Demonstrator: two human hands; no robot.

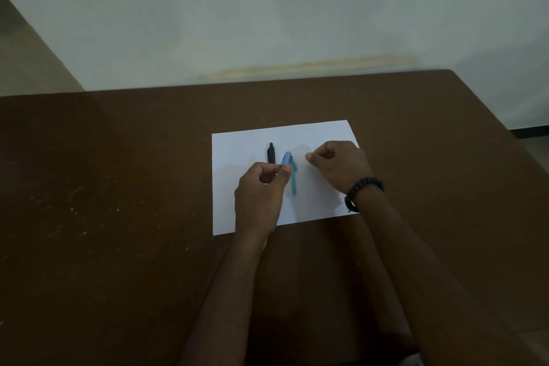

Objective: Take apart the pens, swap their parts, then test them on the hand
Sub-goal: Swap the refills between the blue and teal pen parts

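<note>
We judge that we are in the taking-apart or swapping step, with nothing yet tested on the skin. Our left hand [261,184] pinches a light blue pen part [286,158] between thumb and forefinger, its free end pointing toward 1 o'clock above the white paper [237,145]. Just beside it at 3 o'clock lies a teal pen piece [294,181] flat on the sheet, running from 12 to 6. At 10 o'clock from the blue part, a black pen piece [271,153] rests on the paper, apart from the others. Our right hand [335,162] hovers at 3 o'clock of the pieces with fingers curled into a loose fist; whether it holds some small part inside we cannot tell.

The next move, as we judge it, calls for bringing the blue part to its new mate and lining the two up end to end, with the right hand steadying or fetching a piece.

The dim light blurs the pieces: we cannot tell caps from barrels, nor see any refill or spring. The left hand covers the lower ends of the black and blue parts. A dark bracelet [364,190] circles the right wrist, above the brown bench [118,187].
</note>
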